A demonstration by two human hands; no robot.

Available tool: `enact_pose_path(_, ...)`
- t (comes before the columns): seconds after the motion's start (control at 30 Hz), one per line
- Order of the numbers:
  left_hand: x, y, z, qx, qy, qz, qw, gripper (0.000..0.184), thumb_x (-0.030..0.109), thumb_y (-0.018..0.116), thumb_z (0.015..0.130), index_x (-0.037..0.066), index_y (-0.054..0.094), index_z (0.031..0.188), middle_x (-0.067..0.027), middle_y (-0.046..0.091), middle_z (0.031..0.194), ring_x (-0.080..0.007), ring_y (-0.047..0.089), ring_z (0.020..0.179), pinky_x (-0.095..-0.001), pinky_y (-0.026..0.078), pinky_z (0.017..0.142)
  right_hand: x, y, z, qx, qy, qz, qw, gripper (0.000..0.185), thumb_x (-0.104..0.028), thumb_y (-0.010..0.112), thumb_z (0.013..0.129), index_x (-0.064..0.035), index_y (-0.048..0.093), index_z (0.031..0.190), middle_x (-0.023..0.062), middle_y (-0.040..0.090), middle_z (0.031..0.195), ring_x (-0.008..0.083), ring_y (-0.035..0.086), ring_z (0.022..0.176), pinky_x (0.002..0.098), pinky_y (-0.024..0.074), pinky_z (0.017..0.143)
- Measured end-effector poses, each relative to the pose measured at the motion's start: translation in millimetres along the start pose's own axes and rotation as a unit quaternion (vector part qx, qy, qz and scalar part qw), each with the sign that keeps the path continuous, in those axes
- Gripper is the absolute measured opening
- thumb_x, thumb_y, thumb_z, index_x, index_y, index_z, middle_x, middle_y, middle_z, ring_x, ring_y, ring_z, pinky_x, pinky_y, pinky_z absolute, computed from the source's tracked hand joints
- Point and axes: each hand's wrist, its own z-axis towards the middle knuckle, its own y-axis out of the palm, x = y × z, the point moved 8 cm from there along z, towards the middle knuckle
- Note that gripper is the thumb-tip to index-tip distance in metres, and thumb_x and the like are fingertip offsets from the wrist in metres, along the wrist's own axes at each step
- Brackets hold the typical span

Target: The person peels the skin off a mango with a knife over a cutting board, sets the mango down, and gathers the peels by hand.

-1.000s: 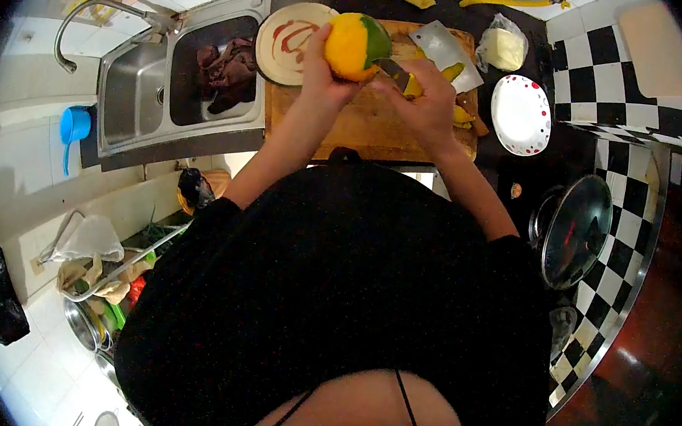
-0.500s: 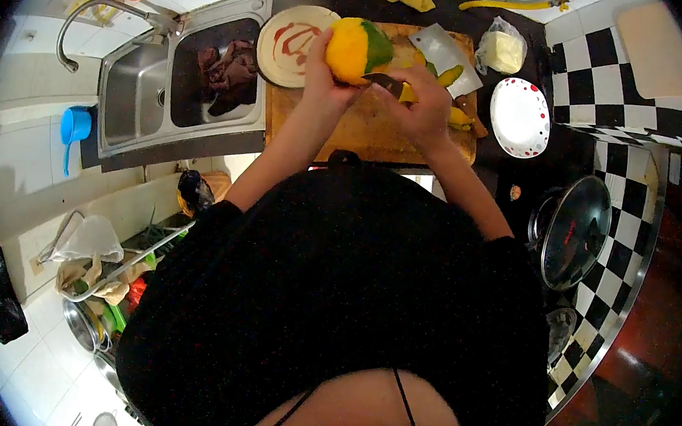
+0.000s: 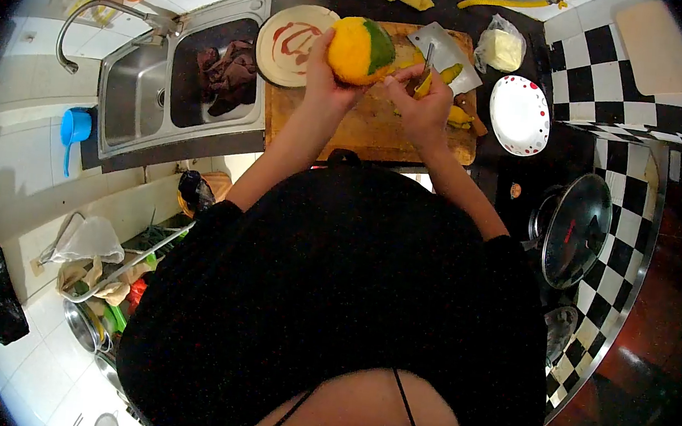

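Observation:
My left hand (image 3: 329, 80) grips a partly peeled mango (image 3: 356, 54), orange flesh showing on most of it and a patch of green skin on its right side. Just right of the fruit, my right hand (image 3: 423, 106) is closed round a small knife (image 3: 430, 56), its blade pointing up and away. Both hands are over a wooden cutting board (image 3: 356, 136). Strips of peel (image 3: 458, 117) lie on the board, partly hidden by the right hand. Under them rests a cleaver (image 3: 447, 49) with a broad metal blade.
Left of the board stands a cream plate (image 3: 269, 62) with red-brown marks. Beyond it is a double sink (image 3: 131, 131) holding a dark cloth (image 3: 227, 79). To the right are a dotted white plate (image 3: 519, 115), a bagged pale block (image 3: 504, 50) and a lidded pan (image 3: 577, 232).
My right hand has drawn slightly away from the mango, and the knife has swung from lying against the fruit to pointing upward. The left hand and mango have barely moved.

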Motion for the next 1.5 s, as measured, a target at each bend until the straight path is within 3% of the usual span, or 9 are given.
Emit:
enact_pose_path(0.63, 2, -6, 5, -0.009, 0.026, 0.018, 0.999, 0.044, 0.041, 0.051, 0.083, 0.016, 0.048, 0.120, -0.0068, 0.053, 0.119, -0.0290, 0.051, 0.110, -0.0530, 0.040, 0.091, 18, -5, 7, 0.066, 0.036, 0.127, 0.989, 0.012, 0.001, 0.061, 0.074, -0.0027, 0.050, 0.080, 0.0009, 0.054, 0.077, 0.0089, 0.053, 0.073, 0.0219, 0.0439, 0.070)
enact_pose_path(0.7, 6, -8, 6, -0.003, 0.031, 0.024, 0.999, 0.044, 0.041, 0.050, 0.083, 0.016, 0.048, 0.120, -0.0070, 0.053, 0.119, -0.0289, 0.051, 0.110, -0.0530, 0.040, 0.091, 13, -7, 8, 0.030, 0.018, 0.034, 0.999, 0.012, -0.003, 0.064, 0.075, -0.0015, 0.055, 0.083, 0.0010, 0.057, 0.078, 0.0089, 0.055, 0.072, 0.0221, 0.0448, 0.069)
enact_pose_path(0.83, 7, -6, 7, -0.023, 0.019, 0.020, 0.999, 0.045, 0.041, 0.049, 0.083, 0.016, 0.048, 0.120, -0.0077, 0.054, 0.118, -0.0291, 0.051, 0.109, -0.0523, 0.040, 0.091, 18, -13, 7, 0.057, 0.036, 0.054, 0.996, 0.015, -0.007, 0.067, 0.076, -0.0008, 0.059, 0.086, 0.0016, 0.061, 0.079, 0.0091, 0.056, 0.071, 0.0231, 0.0460, 0.065)
enact_pose_path(0.93, 7, -4, 7, -0.026, 0.020, 0.016, 0.999, 0.045, 0.041, 0.049, 0.083, 0.015, 0.048, 0.120, -0.0080, 0.054, 0.117, -0.0293, 0.051, 0.109, -0.0520, 0.040, 0.091, 16, -6, 7, -0.023, 0.010, -0.087, 0.996, 0.019, -0.013, 0.069, 0.075, -0.0008, 0.062, 0.087, 0.0039, 0.063, 0.081, 0.0097, 0.058, 0.070, 0.0251, 0.0469, 0.062)
enact_pose_path(1.0, 7, -3, 6, -0.030, 0.021, 0.012, 0.999, 0.044, 0.040, 0.049, 0.084, 0.014, 0.048, 0.120, -0.0080, 0.054, 0.117, -0.0295, 0.051, 0.109, -0.0518, 0.041, 0.091, -4, 1, 6, -0.035, -0.099, -0.200, 0.974, 0.022, -0.016, 0.071, 0.072, -0.0019, 0.063, 0.086, 0.0063, 0.063, 0.078, 0.0136, 0.060, 0.067, 0.0279, 0.0472, 0.061)
enact_pose_path(1.1, 7, -6, 4, -0.007, 0.020, 0.018, 1.000, 0.044, 0.040, 0.049, 0.084, 0.014, 0.048, 0.119, -0.0078, 0.055, 0.116, -0.0292, 0.052, 0.107, -0.0515, 0.041, 0.090, -11, 4, 3, -0.028, -0.148, -0.250, 0.956, 0.025, -0.020, 0.072, 0.069, -0.0023, 0.063, 0.085, 0.0088, 0.062, 0.076, 0.0197, 0.060, 0.066, 0.0302, 0.0468, 0.061)
enact_pose_path(1.17, 9, -7, 4, 0.005, 0.056, 0.034, 0.998, 0.043, 0.039, 0.050, 0.084, 0.014, 0.050, 0.118, -0.0075, 0.056, 0.114, -0.0287, 0.053, 0.106, -0.0502, 0.043, 0.089, -15, 8, 2, -0.022, -0.152, -0.242, 0.958, 0.025, -0.020, 0.072, 0.069, -0.0020, 0.063, 0.083, 0.0101, 0.062, 0.075, 0.0225, 0.060, 0.066, 0.0309, 0.0464, 0.060)
enact_pose_path(1.43, 6, 0, 0, -0.040, 0.027, 0.044, 0.998, 0.042, 0.040, 0.049, 0.084, 0.014, 0.050, 0.116, -0.0066, 0.056, 0.112, -0.0275, 0.054, 0.102, -0.0471, 0.045, 0.085, -14, 8, 0, 0.001, -0.134, -0.239, 0.962, 0.026, -0.024, 0.068, 0.068, -0.0008, 0.060, 0.077, 0.0161, 0.058, 0.073, 0.0299, 0.058, 0.064, 0.0344, 0.0446, 0.057)
enact_pose_path(1.5, 4, -3, -4, -0.003, 0.020, 0.038, 0.999, 0.043, 0.040, 0.049, 0.083, 0.014, 0.050, 0.117, -0.0062, 0.056, 0.113, -0.0272, 0.053, 0.104, -0.0475, 0.044, 0.086, -4, 9, 2, -0.016, -0.100, -0.244, 0.964, 0.026, -0.024, 0.066, 0.068, -0.0005, 0.059, 0.076, 0.0175, 0.058, 0.072, 0.0319, 0.057, 0.063, 0.0362, 0.0441, 0.056)
